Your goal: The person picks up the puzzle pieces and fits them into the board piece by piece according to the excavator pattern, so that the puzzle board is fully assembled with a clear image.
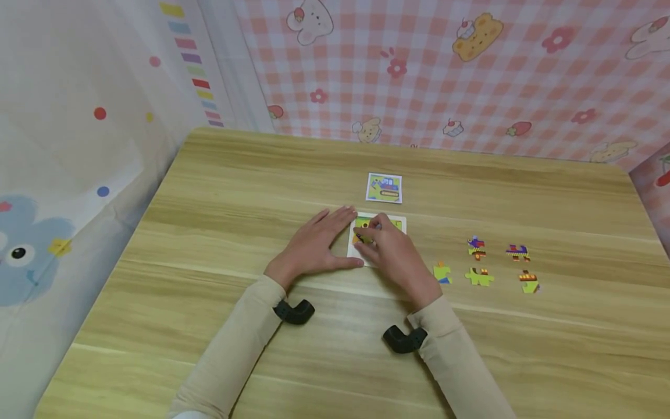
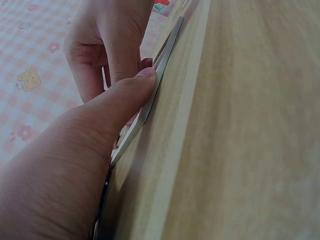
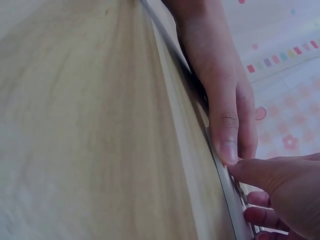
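A white-rimmed puzzle board (image 1: 352, 251) lies on the table between both hands, with green and orange picture parts inside its rim. My left hand (image 1: 318, 243) steadies its left side, fingers straight near the top corner and thumb along the near edge. Over the middle of the board, my right hand (image 1: 395, 253) pinches a small puzzle piece, mostly hidden by the fingers. In the left wrist view, the left thumb touches the board's edge (image 2: 142, 112). The right wrist view has the right hand (image 3: 295, 187) beside the left thumb tip, its fingers curled at the board.
Behind the board lies a square picture card (image 1: 384, 188) showing a vehicle. Several loose puzzle pieces, among them a green one (image 1: 479, 277) and a purple-red one (image 1: 518, 252), lie to the right on the wooden table (image 1: 262, 180). A checked cloth (image 1: 356, 70) hangs behind.
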`<state>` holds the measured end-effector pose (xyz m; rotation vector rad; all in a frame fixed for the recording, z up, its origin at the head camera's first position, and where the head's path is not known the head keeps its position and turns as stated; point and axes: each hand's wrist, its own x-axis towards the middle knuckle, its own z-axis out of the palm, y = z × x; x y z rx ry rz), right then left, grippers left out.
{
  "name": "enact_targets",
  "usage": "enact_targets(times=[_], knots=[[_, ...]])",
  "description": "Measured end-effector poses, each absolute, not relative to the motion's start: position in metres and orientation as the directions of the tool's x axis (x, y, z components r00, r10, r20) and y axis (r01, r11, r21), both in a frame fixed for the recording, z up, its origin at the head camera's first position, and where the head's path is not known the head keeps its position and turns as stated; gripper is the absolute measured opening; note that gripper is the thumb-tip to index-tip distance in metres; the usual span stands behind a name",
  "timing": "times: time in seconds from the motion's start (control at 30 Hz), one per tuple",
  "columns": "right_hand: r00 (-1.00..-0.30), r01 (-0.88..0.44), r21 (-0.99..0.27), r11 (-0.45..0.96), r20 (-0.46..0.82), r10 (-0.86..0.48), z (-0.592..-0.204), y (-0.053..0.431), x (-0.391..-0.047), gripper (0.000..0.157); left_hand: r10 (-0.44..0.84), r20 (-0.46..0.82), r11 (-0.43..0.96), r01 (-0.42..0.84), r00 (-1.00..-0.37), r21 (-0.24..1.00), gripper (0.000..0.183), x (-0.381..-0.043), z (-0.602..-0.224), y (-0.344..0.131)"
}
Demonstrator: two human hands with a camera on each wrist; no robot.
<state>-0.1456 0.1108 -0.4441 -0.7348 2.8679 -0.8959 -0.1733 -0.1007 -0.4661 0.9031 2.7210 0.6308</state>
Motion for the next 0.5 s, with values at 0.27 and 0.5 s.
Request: enact_targets(times=[0.27, 0.5], knots=[[-0.869, -0.448, -0.596, 0.667, 0.115, -0.482, -0.4470, 0.1123, -0.1481, 0.032, 0.612, -0.065, 0.722, 0.524, -0.788, 0.452, 0.109, -0.1733, -0.4658, -0.1005], [-0.860, -0.458, -0.613, 0.644, 0.123, -0.495, -0.4471, 0.1128, -0.1497, 0.032, 0.609, -0.071, 0.727, 0.520, -0.790, 0.448, 0.109, -0.1733, -0.4661, -0.1009]])
